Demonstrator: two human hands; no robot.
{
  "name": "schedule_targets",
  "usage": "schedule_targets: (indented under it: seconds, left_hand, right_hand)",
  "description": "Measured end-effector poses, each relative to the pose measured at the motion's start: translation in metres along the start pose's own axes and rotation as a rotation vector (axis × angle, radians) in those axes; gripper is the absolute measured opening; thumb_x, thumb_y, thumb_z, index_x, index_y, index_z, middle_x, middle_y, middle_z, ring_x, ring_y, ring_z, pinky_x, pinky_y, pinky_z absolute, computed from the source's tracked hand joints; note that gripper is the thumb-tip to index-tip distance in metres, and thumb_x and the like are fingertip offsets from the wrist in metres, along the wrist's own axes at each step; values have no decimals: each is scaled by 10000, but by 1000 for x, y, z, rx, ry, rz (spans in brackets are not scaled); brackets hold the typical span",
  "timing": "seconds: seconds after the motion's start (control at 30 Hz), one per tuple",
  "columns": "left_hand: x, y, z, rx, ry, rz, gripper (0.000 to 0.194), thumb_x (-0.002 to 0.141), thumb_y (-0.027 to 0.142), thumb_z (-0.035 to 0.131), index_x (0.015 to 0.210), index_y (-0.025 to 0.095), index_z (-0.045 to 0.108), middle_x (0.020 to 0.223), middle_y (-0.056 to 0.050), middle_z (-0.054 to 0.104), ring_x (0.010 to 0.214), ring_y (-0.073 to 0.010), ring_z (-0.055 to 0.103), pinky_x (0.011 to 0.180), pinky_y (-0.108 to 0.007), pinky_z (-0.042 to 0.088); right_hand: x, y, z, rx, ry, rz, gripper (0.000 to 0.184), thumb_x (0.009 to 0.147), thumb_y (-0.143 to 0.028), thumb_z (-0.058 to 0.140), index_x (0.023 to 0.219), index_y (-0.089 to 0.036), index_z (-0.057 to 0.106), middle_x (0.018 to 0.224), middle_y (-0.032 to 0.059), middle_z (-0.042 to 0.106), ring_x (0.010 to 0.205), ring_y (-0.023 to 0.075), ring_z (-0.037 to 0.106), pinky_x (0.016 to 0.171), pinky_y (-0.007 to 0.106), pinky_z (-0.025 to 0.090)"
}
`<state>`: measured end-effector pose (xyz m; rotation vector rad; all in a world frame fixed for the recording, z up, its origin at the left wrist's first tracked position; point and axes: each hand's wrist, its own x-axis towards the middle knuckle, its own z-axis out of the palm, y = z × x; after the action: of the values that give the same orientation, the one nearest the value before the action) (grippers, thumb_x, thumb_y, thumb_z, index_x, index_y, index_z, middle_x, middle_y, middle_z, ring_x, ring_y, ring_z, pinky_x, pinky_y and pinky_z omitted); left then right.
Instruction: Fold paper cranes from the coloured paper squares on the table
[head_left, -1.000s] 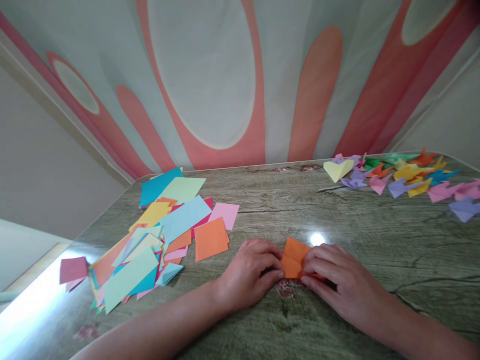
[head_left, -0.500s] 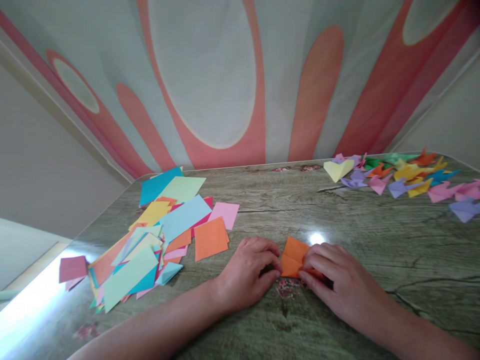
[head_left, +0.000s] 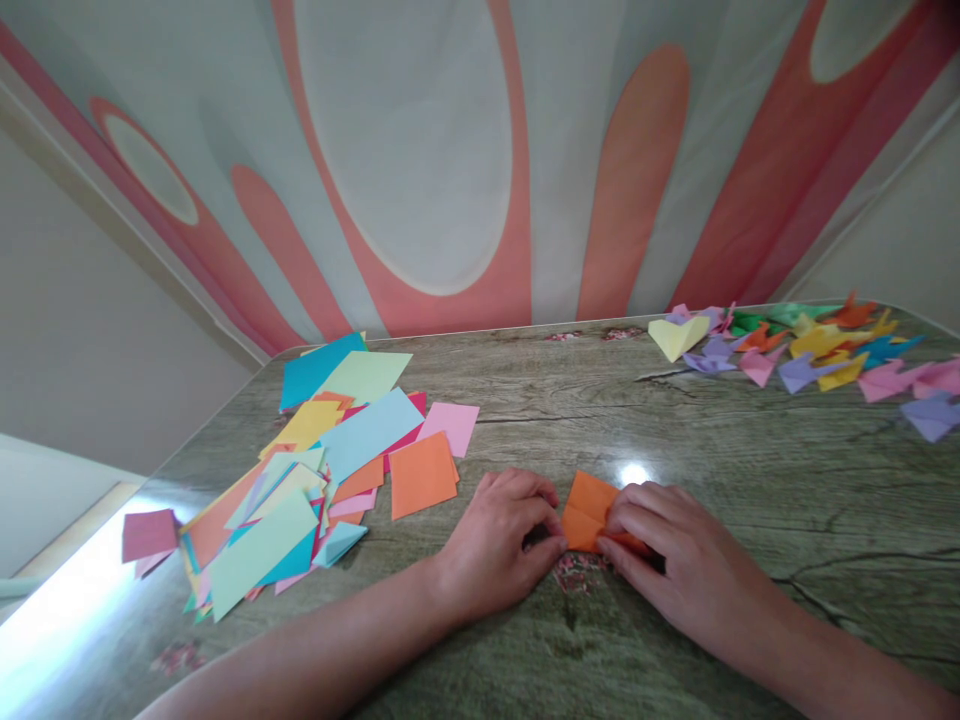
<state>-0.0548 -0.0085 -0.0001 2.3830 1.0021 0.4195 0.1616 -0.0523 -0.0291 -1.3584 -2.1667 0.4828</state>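
Note:
Between my two hands lies a small piece of orange origami paper point(head_left: 586, 508) with creases across it, resting on the wood-patterned table point(head_left: 525, 390). My left hand point(head_left: 504, 535) pinches its left corner between thumb and forefinger. On the other side, my right hand point(head_left: 664, 535) is closed over the paper's right part, with the thumb at the lower edge and the fingers on top. The right part of the paper is hidden under those fingers.
Loose coloured paper sheets point(head_left: 262, 550) lie in a heap on the left, with an orange square point(head_left: 422, 476) at its near side. Several folded paper cranes point(head_left: 825, 345) crowd the far right, beside a pale yellow folded piece point(head_left: 677, 338). A patterned curtain point(head_left: 405, 150) hangs behind the table.
Hardly anything differs. My left thumb has shifted very slightly at the orange paper's corner, and both hands keep their hold.

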Motion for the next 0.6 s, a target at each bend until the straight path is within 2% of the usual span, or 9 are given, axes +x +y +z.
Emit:
schedule_targets:
  seconds: [0.6]
  left_hand:
    - [-1,-2,3,-3,15,7,58,834,254,650,815,200,655,1046,-18,614,996,-184,546,893,-346,357]
  right_hand:
    - [0,0,1,-45,-35,31,112,866,-172,590,763,-215,589,813,5,595,789,200,531,716,361,375]
